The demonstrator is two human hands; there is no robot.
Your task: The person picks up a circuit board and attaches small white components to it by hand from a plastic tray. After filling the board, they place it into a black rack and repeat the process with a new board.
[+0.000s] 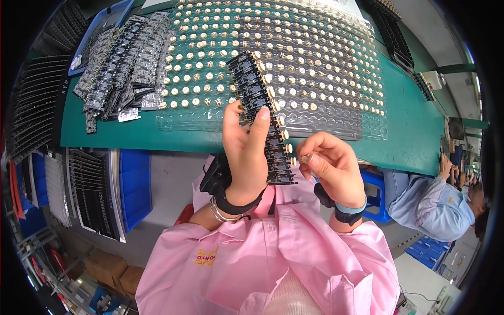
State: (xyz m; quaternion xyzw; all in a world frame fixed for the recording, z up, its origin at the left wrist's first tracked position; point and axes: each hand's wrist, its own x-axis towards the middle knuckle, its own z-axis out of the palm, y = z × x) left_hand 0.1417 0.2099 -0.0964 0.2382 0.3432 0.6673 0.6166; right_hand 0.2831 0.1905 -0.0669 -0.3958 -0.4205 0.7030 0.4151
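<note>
Left hand: gripping one black strip.
Right hand: pinching one small disc, probably.
Bench, 12 o'clock: trays, uncountable discs.

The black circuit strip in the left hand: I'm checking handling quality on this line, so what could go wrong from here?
1. The black circuit strip is gripped by the left hand near its lower half only; the long upper end might flex or sag.
2. The small round part pinched in the right hand fingers could slip and drop off the green table edge.
3. The strip hovers over the clear tray and might knock the loose round parts in it.
</note>
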